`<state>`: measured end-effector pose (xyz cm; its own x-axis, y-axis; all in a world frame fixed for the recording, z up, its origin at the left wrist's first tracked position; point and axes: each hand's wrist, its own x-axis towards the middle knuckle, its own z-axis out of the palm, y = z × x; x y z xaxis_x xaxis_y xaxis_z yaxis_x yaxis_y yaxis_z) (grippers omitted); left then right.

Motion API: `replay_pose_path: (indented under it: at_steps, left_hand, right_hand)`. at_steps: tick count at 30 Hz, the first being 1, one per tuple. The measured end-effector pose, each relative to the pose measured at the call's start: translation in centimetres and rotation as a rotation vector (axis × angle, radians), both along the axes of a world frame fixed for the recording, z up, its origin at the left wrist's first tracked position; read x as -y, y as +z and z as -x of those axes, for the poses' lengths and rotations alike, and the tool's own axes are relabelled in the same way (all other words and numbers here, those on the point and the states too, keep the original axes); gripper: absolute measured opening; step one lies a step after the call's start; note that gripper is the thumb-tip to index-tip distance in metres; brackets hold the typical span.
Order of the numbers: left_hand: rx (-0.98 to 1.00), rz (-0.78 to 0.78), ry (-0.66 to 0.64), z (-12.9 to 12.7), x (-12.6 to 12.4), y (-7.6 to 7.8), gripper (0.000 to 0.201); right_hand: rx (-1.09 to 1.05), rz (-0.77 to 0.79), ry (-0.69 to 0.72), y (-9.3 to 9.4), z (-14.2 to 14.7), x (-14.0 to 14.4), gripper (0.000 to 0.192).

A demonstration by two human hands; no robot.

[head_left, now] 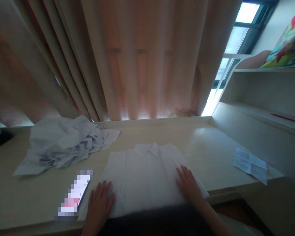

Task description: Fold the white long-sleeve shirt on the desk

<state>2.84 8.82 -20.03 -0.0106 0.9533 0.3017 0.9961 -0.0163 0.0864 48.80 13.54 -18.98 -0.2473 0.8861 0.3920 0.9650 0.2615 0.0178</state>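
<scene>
Under my flat, open left hand (99, 201) and right hand (188, 183) lies a folded white cotton shirt (145, 177); neither grips it. Beyond my left, a crumpled pale-blue garment (64, 144).

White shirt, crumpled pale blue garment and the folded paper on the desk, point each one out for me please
white shirt (147, 177), head view, on its flat front below the collar.
crumpled pale blue garment (64, 144), head view, on the bunched middle.
folded paper (250, 164), head view, at its centre crease.
</scene>
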Motion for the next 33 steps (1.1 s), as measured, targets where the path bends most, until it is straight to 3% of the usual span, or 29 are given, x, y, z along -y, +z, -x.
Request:
replay_pose_path:
  at_steps: [4,9,23,33]
  left_hand:
    - [0.017,-0.012,-0.074,0.3,1.7,-0.3,0.048]
    - [-0.015,0.037,-0.155,-0.4,2.9,-0.6,0.048]
    - [-0.021,0.205,-0.073,-2.4,3.5,2.9,0.052]
    - [-0.066,0.151,-0.031,-2.9,3.6,3.1,0.050]
  right_hand:
    - [0.013,0.019,0.131,-0.6,-0.4,3.2,0.047]
    - [0.059,0.104,0.086,-1.0,-0.5,3.8,0.046]
    - [0.018,0.213,0.044,0.3,0.2,3.7,0.046]
    - [0.044,0.193,0.039,0.7,0.6,3.9,0.044]
